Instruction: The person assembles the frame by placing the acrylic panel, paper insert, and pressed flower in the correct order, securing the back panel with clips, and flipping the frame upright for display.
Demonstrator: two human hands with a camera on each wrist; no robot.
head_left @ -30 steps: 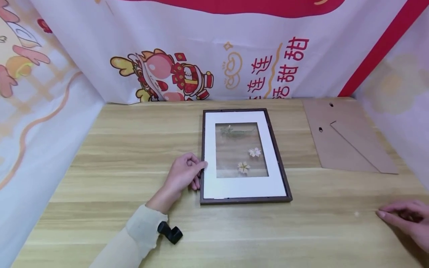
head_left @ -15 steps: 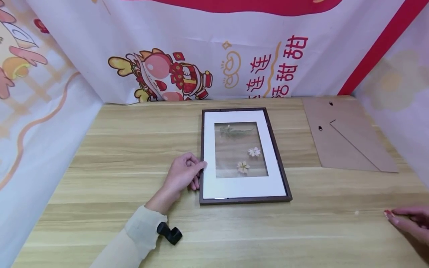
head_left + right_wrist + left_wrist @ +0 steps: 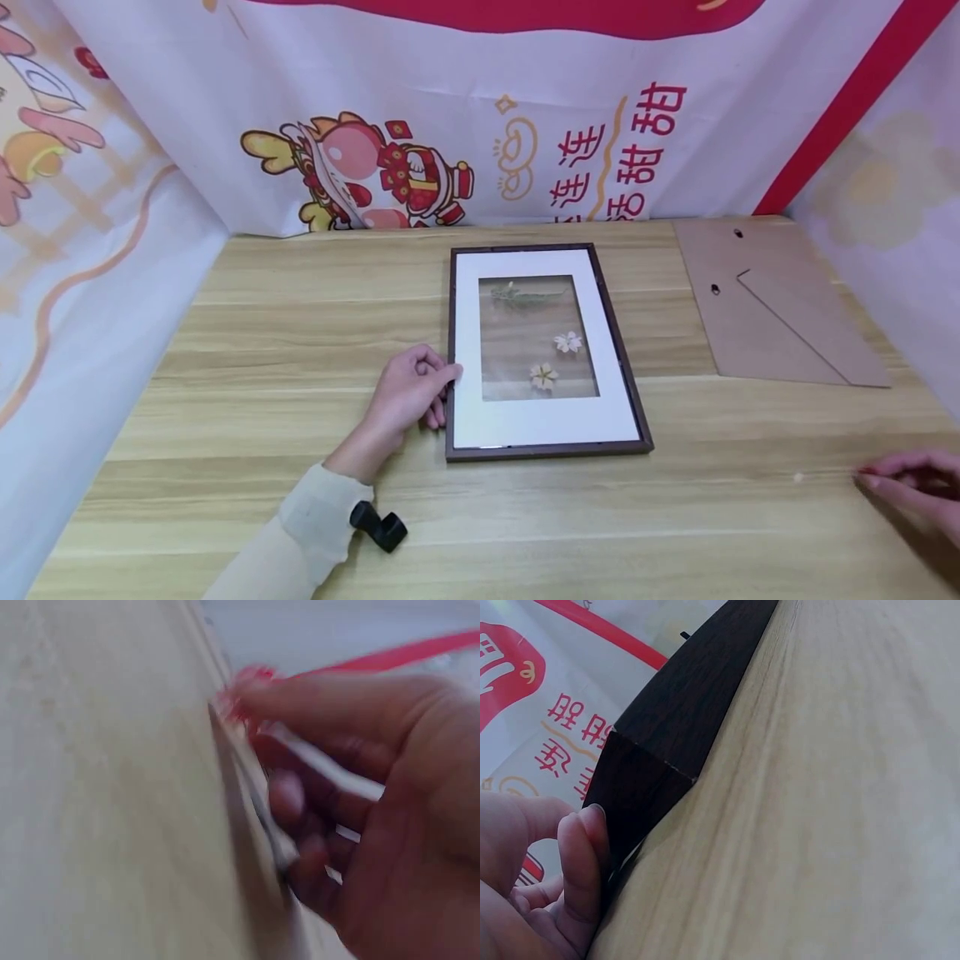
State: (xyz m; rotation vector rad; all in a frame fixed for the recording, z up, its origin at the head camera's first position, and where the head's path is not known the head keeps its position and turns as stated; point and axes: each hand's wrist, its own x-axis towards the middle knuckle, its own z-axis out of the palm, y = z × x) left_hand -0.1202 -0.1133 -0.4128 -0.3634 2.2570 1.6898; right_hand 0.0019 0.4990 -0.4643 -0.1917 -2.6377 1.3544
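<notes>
A dark brown picture frame (image 3: 551, 454) lies face up on the wooden table, with a white mat (image 3: 551, 425) around its see-through window. In the window are a green sprig (image 3: 528, 297), a white flower (image 3: 567, 342) and a cream flower (image 3: 543, 377). My left hand (image 3: 412, 387) holds the frame's left side, thumb on top; the left wrist view has fingers (image 3: 583, 855) against its dark outer wall. At the far right, low over the table, my right hand (image 3: 918, 492) pinches a small red flower-like piece (image 3: 244, 686) at its fingertips, blurred in the right wrist view.
A brown backing board (image 3: 757, 325) with a folded stand and two black hangers lies at the back right. Printed cloth (image 3: 480, 167) walls in the table (image 3: 300, 317) at the back and both sides. A tiny pale spot (image 3: 798, 477) shows left of my right hand.
The red piece has come into sight at my right fingertips, and that hand has shifted slightly to the right. My left hand and the frame stay in place.
</notes>
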